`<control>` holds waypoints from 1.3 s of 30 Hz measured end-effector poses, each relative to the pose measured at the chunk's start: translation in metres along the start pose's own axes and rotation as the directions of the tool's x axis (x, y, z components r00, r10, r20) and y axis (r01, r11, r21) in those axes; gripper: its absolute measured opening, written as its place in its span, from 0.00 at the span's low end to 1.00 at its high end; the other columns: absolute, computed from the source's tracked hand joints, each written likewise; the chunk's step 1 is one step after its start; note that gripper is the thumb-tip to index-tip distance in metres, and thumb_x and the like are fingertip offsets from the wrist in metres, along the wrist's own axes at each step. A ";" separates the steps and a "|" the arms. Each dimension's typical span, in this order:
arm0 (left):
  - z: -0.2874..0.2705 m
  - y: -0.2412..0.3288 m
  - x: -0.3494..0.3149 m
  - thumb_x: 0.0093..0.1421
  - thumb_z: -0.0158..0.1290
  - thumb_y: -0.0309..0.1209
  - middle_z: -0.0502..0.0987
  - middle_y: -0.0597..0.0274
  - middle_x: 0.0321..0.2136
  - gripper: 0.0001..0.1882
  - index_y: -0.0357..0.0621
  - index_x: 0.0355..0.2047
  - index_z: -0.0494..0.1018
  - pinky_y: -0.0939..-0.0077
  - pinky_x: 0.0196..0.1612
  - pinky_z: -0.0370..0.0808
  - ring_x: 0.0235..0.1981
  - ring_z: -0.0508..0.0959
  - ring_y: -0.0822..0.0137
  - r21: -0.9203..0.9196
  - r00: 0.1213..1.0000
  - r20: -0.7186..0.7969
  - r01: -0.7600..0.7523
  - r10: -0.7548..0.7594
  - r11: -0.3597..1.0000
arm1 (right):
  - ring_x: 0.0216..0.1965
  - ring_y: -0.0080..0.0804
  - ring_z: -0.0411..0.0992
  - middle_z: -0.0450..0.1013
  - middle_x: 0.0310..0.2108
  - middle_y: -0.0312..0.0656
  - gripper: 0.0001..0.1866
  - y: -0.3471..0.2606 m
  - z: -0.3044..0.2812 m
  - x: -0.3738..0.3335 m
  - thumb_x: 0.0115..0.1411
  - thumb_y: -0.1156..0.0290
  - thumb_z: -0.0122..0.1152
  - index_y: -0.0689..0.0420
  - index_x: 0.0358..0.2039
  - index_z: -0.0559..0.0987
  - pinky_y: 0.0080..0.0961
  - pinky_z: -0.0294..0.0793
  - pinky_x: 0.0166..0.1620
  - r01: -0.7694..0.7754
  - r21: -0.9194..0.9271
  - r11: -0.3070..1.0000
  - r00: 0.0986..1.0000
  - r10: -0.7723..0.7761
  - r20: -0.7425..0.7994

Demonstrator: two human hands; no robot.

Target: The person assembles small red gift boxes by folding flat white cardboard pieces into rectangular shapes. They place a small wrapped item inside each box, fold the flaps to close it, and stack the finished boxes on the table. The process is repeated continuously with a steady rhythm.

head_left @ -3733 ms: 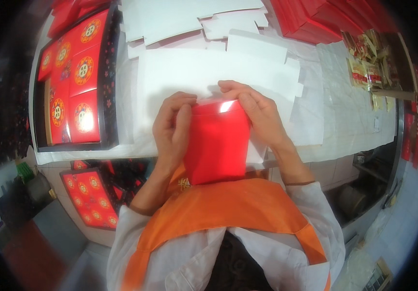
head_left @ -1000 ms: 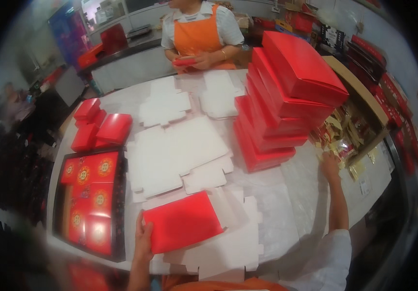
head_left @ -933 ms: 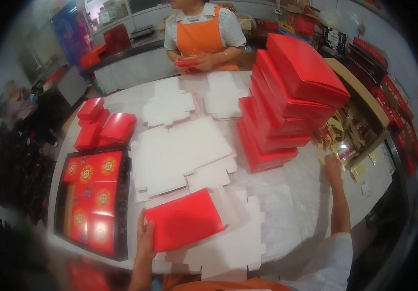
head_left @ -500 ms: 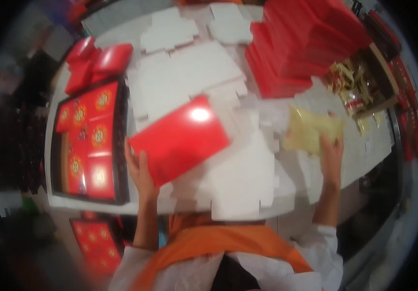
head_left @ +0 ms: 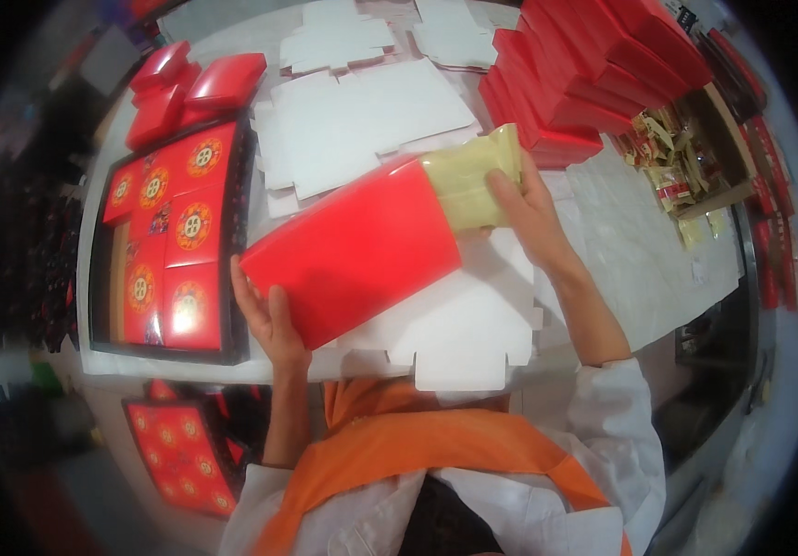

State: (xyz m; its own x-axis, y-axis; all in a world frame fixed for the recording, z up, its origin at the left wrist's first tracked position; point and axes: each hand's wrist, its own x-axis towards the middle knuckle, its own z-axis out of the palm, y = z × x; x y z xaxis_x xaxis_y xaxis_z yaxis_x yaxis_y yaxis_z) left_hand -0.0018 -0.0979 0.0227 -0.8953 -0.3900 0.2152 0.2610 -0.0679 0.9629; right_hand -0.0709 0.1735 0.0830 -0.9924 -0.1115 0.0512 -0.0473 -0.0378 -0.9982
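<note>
My left hand (head_left: 269,320) grips the near left end of a flat red box sleeve (head_left: 353,248), held tilted above the white table (head_left: 640,259). My right hand (head_left: 524,208) holds a yellowish-gold packet (head_left: 473,176) whose near end sits at the sleeve's open right end. Flat white cardboard blanks (head_left: 464,324) lie under both hands.
A black tray (head_left: 237,232) of red boxes with round gold emblems sits at the left. Tall stacks of red boxes (head_left: 594,74) stand at the back right, beside a pile of small gold packets (head_left: 677,167). More white blanks (head_left: 362,120) lie behind. Another tray of red boxes (head_left: 181,454) lies low at the left.
My right hand reached to the gold packets at the right, took one, and brought it left to the open end of the red sleeve, which my left hand kept holding.
</note>
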 end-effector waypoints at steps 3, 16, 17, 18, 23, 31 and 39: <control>0.004 0.000 0.003 0.58 0.45 0.38 0.56 0.53 0.53 0.33 0.42 0.58 0.44 0.70 0.51 0.62 0.52 0.61 0.65 -0.001 0.998 -0.022 0.051 -0.051 0.999 | 0.32 0.22 0.67 0.65 0.38 0.40 0.27 0.000 0.005 0.001 0.60 0.62 0.42 0.60 0.56 0.52 0.19 0.70 0.26 -0.032 -0.051 0.998 0.998 0.035 0.049; 0.007 -0.014 0.005 0.57 0.46 0.38 0.55 0.55 0.53 0.33 0.45 0.58 0.44 0.72 0.50 0.65 0.52 0.61 0.64 -0.157 0.987 -0.066 0.135 -0.147 0.978 | 0.52 0.36 0.61 0.62 0.51 0.50 0.22 -0.014 0.004 -0.032 0.60 0.66 0.40 0.65 0.53 0.60 0.23 0.56 0.53 0.036 -0.499 0.866 0.947 0.130 0.295; 0.008 -0.016 0.005 0.57 0.45 0.38 0.55 0.56 0.53 0.33 0.45 0.58 0.44 0.72 0.49 0.65 0.52 0.61 0.64 -0.163 0.988 -0.065 0.130 -0.142 0.978 | 0.52 0.36 0.61 0.62 0.51 0.50 0.22 -0.015 0.007 -0.034 0.60 0.66 0.40 0.65 0.53 0.60 0.24 0.57 0.53 0.035 -0.488 0.872 0.944 0.131 0.302; 0.007 -0.017 0.003 0.57 0.45 0.37 0.54 0.56 0.53 0.32 0.46 0.58 0.44 0.72 0.49 0.65 0.52 0.61 0.64 -0.165 0.988 -0.073 0.120 -0.134 0.979 | 0.51 0.34 0.62 0.62 0.51 0.49 0.22 -0.015 0.007 -0.037 0.60 0.67 0.41 0.65 0.52 0.61 0.24 0.57 0.53 0.022 -0.446 0.895 0.956 0.112 0.272; 0.025 -0.027 -0.025 0.58 0.44 0.34 0.54 0.58 0.54 0.31 0.49 0.59 0.43 0.70 0.53 0.59 0.52 0.60 0.65 -0.305 0.970 -0.044 0.217 -0.241 0.928 | 0.47 0.27 0.64 0.65 0.48 0.46 0.20 0.013 0.030 -0.056 0.56 0.75 0.48 0.63 0.51 0.63 0.22 0.59 0.51 0.124 -0.194 0.973 0.991 -0.130 -0.018; -0.042 -0.021 -0.117 0.50 0.54 0.25 0.63 0.54 0.46 0.34 0.38 0.54 0.50 0.71 0.51 0.61 0.48 0.65 0.65 0.207 0.785 0.459 0.361 -0.416 0.909 | 0.33 0.18 0.69 0.73 0.34 0.40 0.15 0.031 0.027 -0.062 0.54 0.80 0.49 0.63 0.44 0.69 0.15 0.70 0.39 0.032 -0.108 0.994 0.999 -0.031 0.014; -0.019 0.013 -0.060 0.54 0.49 0.28 0.62 0.53 0.50 0.28 0.39 0.54 0.53 0.70 0.50 0.62 0.49 0.65 0.65 0.265 0.772 0.576 0.135 -0.269 0.955 | 0.33 0.23 0.70 0.69 0.41 0.46 0.02 0.048 0.049 -0.072 0.53 0.81 0.49 0.62 0.28 0.70 0.18 0.70 0.40 -0.070 0.032 0.997 0.967 0.060 0.247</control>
State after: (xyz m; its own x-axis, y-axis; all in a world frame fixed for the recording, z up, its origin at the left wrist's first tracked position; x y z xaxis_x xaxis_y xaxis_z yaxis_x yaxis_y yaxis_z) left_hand 0.0625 -0.0929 0.0187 -0.9693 0.2458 0.0012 0.0331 0.1258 0.9915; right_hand 0.0041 0.1313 0.0330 -0.9347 -0.3555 -0.0025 0.0262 -0.0620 -0.9977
